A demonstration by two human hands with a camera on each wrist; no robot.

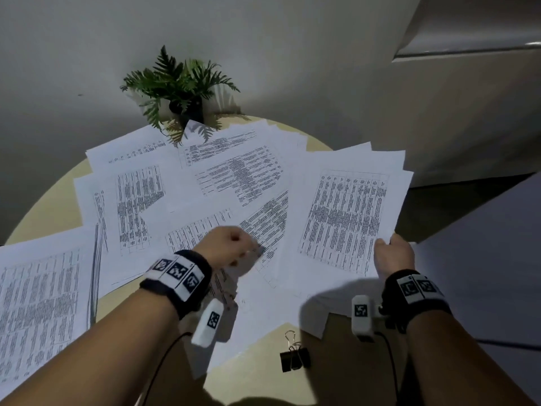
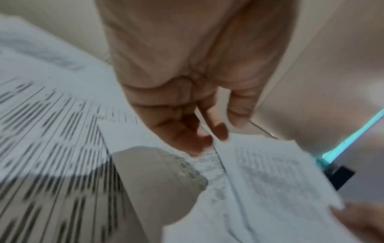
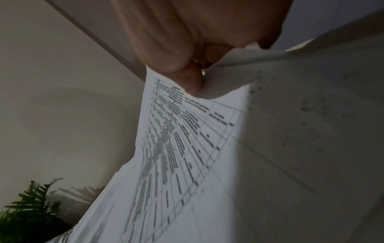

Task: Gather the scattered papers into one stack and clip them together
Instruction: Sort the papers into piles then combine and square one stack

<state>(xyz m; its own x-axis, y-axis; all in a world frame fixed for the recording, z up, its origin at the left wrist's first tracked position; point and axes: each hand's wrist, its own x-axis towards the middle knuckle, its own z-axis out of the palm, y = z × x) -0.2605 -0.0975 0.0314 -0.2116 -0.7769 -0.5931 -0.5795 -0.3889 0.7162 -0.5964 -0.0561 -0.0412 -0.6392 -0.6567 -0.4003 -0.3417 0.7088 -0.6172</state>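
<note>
Several printed sheets (image 1: pixel 140 197) lie fanned out over a round beige table (image 1: pixel 52 206). My right hand (image 1: pixel 388 244) holds a sheaf of gathered papers (image 1: pixel 348 212) by its lower right corner, lifted over the table's right side; in the right wrist view the thumb (image 3: pixel 192 80) presses on the sheaf (image 3: pixel 187 148). My left hand (image 1: pixel 248 253) is at the table's middle, fingers curled, and pinches the edge of one sheet (image 2: pixel 270 180) between fingertips (image 2: pixel 221 131). A black binder clip (image 1: pixel 294 358) lies near the front edge, between my forearms.
A potted fern (image 1: pixel 181 89) stands at the table's far edge against the wall, partly on the papers. More sheets (image 1: pixel 38 303) hang over the left front edge. A pale cabinet (image 1: pixel 468 112) is to the right, beyond the table.
</note>
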